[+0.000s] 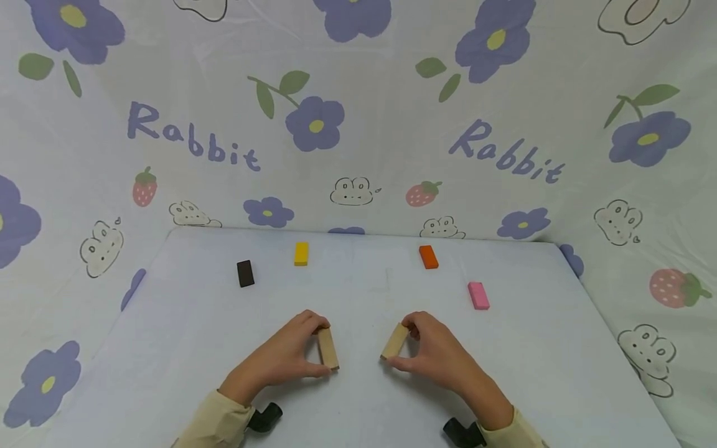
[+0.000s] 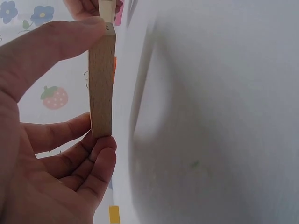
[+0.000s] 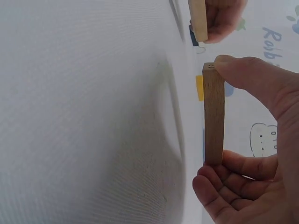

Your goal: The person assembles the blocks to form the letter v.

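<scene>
My left hand [image 1: 285, 353] pinches a plain wooden block [image 1: 328, 348] by its two ends, thumb at the near end and fingers at the far end. In the left wrist view that wooden block [image 2: 101, 84] appears held off the white surface, with a shadow beside it. Opposite, my right hand [image 1: 439, 354] grips a second wooden block [image 1: 394, 341] the same way, also seen as a long wooden block [image 3: 214, 114] in the right wrist view. A gap separates the two blocks, which slant toward each other at their near ends.
On the white table [image 1: 358, 286], a black block [image 1: 245, 274] and a yellow block [image 1: 301, 254] lie at the back left. An orange block [image 1: 428, 257] and a pink block [image 1: 478, 295] lie at the back right. A patterned cloth [image 1: 358, 124] hangs behind.
</scene>
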Tool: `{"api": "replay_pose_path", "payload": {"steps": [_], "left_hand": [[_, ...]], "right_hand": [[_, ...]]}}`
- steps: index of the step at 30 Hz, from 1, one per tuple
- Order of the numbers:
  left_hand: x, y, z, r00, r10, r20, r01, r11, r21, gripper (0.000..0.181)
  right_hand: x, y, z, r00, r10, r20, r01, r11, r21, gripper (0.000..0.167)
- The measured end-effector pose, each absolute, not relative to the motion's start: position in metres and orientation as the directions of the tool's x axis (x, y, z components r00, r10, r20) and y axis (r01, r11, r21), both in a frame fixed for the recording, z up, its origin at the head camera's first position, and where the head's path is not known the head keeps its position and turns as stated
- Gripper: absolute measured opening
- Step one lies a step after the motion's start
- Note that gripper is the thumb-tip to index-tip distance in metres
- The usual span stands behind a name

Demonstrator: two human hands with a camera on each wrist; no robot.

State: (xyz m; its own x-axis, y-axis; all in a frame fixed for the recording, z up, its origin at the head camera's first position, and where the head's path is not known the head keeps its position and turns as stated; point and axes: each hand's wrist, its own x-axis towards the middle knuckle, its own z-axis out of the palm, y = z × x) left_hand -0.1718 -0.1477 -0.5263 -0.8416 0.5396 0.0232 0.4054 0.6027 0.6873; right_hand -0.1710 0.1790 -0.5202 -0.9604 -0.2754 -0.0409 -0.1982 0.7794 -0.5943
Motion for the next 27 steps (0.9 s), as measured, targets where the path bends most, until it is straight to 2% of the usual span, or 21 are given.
{"api": "replay_pose_path", "payload": {"steps": [16,27], "left_hand": [[-0.174,-0.135,-0.527,-0.849,0.528,0.021,0.415,0.643,0.644,0.076],[-0.179,-0.131,-0.529,-0.852,0.523,0.028,0.427,0.662,0.617,0.074]], "right_hand": [[-0.171,0.167,-0.524,-0.959,-0.283,-0.002,-0.228,0.778,-0.585,0.072],[-0.167,0.152,-0.524,-0.948,-0.319,-0.024,-0.246,0.775,-0.582,0.071]]}}
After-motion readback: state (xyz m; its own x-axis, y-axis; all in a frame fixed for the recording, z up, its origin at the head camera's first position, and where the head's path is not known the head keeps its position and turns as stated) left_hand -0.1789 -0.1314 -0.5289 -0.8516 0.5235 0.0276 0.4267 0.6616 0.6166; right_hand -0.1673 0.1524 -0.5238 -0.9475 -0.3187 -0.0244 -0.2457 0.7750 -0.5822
